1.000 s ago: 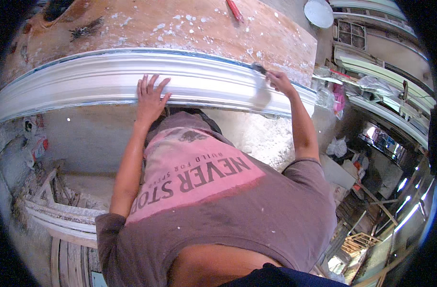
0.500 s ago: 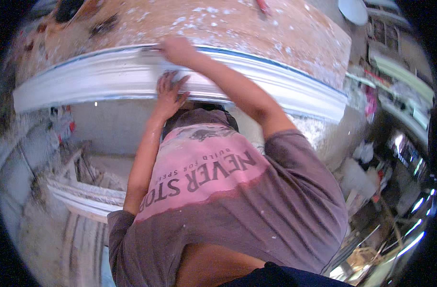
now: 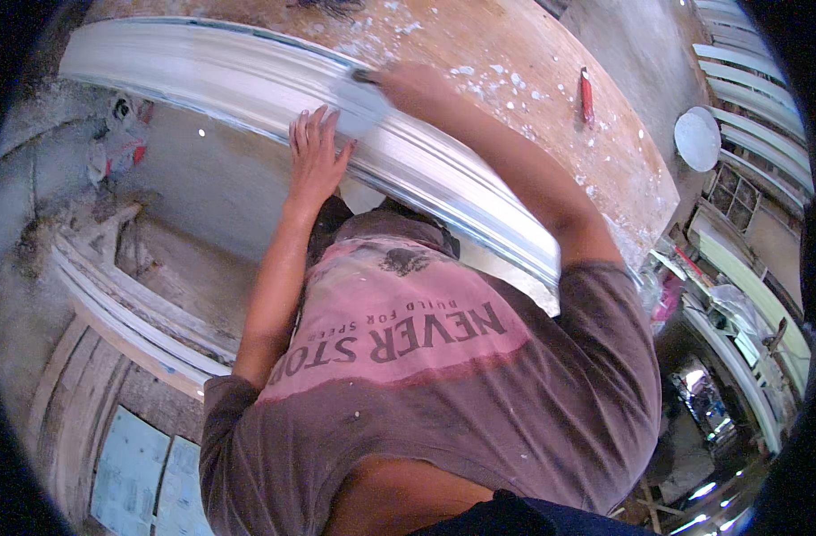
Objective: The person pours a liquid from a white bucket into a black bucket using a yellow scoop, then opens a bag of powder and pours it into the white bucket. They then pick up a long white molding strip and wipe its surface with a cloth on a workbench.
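Observation:
A long white moulding point(image 3: 238, 76) with lengthwise ridges and blue edging lies across the near side of a paint-spattered wooden board. My left hand point(image 3: 318, 152) rests on its near edge, fingers spread and holding nothing. Above and to the right, my right hand point(image 3: 417, 89) is closed at the moulding's far edge. From its fingers sticks out a small dark tool point(image 3: 366, 77). A pale blue-grey patch below the tool is smeared by motion, so I cannot tell whether it is a blade or a sheet.
White flecks cover the wooden board point(image 3: 533, 54), where a red-handled tool point(image 3: 586, 96) lies at the right. Beyond it stands a round white lid or bucket point(image 3: 697, 139). Several pale slats point(image 3: 747, 76) are at the far right. More white lengths point(image 3: 140, 335) lie low at the left.
The view has turned, so the moulding now slants down to the right. My right hand has moved right along its far edge with the dark tool. My left hand stays on the moulding.

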Demonstrator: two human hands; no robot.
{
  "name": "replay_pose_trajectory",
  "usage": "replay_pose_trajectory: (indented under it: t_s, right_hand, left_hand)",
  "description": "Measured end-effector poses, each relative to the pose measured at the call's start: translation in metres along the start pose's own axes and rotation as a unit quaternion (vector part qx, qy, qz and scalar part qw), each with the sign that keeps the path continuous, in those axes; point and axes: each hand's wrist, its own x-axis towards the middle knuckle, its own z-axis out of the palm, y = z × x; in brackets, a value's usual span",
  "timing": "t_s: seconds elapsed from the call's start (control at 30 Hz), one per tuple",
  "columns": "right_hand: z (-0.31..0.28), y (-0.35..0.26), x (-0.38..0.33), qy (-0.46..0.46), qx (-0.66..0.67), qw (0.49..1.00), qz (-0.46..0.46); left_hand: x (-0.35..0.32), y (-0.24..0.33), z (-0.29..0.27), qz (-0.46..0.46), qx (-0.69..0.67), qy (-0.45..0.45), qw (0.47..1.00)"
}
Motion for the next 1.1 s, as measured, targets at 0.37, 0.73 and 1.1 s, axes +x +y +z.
replay_pose_trajectory:
  t_s: [0.37,0.73,1.1]
  right_hand:
    - [0.033,-0.027,-0.002,0.129,0.230,0.943,0.202]
    - [0.074,-0.085,0.266,0.126,-0.005,0.972,0.200]
    - [0.013,-0.099,0.193,-0.097,-0.047,0.969,0.221]
  left_hand:
    - [0.056,-0.159,-0.038,0.035,0.013,0.085,0.996]
    - [0.079,-0.241,-0.078,0.054,-0.016,0.010,0.998]
    - [0.089,-0.314,-0.103,-0.090,-0.033,0.103,0.990]
